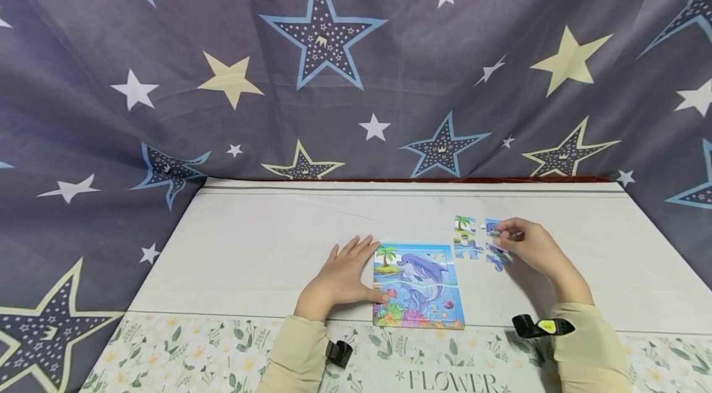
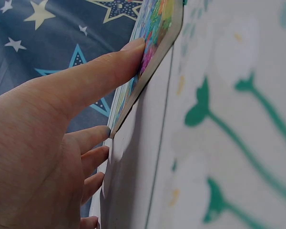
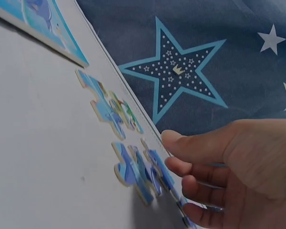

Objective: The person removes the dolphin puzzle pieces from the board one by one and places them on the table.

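In the head view, the dolphin puzzle (image 1: 417, 288) lies at lower centre; the left hand (image 1: 343, 275) is spread at its left side, thumb resting on it. Farther right, the right hand (image 1: 536, 248) hides part of the loose pieces (image 1: 469, 249). The white table (image 1: 272, 238) becomes flowered at the bottom; a starry curtain (image 1: 400, 65) fills the upper frame. The left wrist view adds the puzzle's pale side edge, upper centre. In the right wrist view, lower right, the fingers bend loosely, nothing visible between thumb and forefinger.

The left grip (image 1: 343, 277) spreads wide; the right grip (image 1: 535, 248) curls, apparently loosely.
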A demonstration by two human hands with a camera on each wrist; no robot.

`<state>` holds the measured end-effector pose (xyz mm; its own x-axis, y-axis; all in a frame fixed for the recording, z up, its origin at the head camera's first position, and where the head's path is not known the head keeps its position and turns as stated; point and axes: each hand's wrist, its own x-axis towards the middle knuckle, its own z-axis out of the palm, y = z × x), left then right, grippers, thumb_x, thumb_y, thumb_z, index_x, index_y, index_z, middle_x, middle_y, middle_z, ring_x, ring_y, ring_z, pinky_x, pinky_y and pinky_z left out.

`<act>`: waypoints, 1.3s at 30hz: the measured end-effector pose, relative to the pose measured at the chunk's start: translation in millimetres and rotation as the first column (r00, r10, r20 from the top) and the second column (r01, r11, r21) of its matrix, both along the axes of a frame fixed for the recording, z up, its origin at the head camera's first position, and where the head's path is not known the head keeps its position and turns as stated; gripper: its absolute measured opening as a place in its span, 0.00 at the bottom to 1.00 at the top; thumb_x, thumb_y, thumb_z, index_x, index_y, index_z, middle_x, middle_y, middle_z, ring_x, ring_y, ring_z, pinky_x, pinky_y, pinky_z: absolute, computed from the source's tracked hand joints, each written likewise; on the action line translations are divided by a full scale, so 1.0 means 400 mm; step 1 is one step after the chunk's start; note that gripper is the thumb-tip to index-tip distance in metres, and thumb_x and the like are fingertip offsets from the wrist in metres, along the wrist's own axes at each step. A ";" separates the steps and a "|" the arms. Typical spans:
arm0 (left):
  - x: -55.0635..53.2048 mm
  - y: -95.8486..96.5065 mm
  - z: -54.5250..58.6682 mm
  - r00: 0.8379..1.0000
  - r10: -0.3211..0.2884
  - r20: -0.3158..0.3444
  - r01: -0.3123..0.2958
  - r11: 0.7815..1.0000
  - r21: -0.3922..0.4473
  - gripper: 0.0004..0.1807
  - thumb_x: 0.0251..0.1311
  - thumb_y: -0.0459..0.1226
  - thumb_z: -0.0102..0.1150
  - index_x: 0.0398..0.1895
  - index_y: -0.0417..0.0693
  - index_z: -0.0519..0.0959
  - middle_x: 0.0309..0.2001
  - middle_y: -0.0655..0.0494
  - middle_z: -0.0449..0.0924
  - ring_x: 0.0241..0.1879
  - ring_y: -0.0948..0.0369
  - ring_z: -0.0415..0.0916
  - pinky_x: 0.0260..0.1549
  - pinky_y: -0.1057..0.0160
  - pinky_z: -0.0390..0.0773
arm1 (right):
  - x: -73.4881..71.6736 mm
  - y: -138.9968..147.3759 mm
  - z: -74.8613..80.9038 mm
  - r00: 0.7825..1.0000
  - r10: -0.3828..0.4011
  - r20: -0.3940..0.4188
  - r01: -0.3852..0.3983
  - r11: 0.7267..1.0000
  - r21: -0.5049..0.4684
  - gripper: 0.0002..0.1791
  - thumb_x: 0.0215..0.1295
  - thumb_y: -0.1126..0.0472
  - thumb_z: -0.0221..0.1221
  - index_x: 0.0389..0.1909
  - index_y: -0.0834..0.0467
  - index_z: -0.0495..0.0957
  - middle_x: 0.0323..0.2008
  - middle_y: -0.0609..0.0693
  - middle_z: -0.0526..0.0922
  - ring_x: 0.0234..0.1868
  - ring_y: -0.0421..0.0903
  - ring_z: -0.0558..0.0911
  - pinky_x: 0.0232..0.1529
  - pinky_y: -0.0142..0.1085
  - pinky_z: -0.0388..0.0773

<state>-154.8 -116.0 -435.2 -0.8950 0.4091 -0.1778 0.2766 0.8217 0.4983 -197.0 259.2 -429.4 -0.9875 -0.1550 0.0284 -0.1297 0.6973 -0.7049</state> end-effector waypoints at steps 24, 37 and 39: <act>-0.006 0.001 -0.002 1.000 -0.002 -0.005 0.002 1.000 -0.002 0.60 0.43 0.61 0.74 0.78 0.51 0.56 0.78 0.54 0.49 0.77 0.51 0.40 0.73 0.40 0.37 | 0.016 -0.112 0.062 0.974 0.225 0.006 -0.223 0.969 -0.110 0.16 0.66 0.63 0.64 0.52 0.66 0.79 0.39 0.53 0.82 0.36 0.47 0.80 0.30 0.35 0.79; -0.004 0.001 0.004 1.000 -0.008 -0.002 0.008 1.000 -0.001 0.60 0.43 0.61 0.73 0.78 0.51 0.56 0.78 0.53 0.49 0.77 0.50 0.40 0.73 0.40 0.36 | 0.019 -0.161 0.046 0.949 0.314 -0.023 -0.315 0.946 -0.076 0.14 0.62 0.65 0.67 0.47 0.65 0.81 0.35 0.48 0.83 0.32 0.44 0.78 0.33 0.34 0.77; -0.003 0.001 0.006 1.000 -0.006 -0.001 0.006 1.000 -0.002 0.60 0.43 0.61 0.73 0.78 0.51 0.55 0.78 0.54 0.49 0.77 0.50 0.40 0.73 0.40 0.36 | 0.020 -0.166 0.045 0.944 0.328 -0.021 -0.329 0.942 -0.071 0.14 0.62 0.65 0.67 0.47 0.65 0.81 0.35 0.47 0.83 0.33 0.43 0.77 0.33 0.35 0.76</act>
<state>-156.0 -115.5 -432.9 -0.8927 0.4140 -0.1780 0.2819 0.8212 0.4961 -189.1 193.0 -411.6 -0.8816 -0.4681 0.0600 -0.3494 0.5621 -0.7496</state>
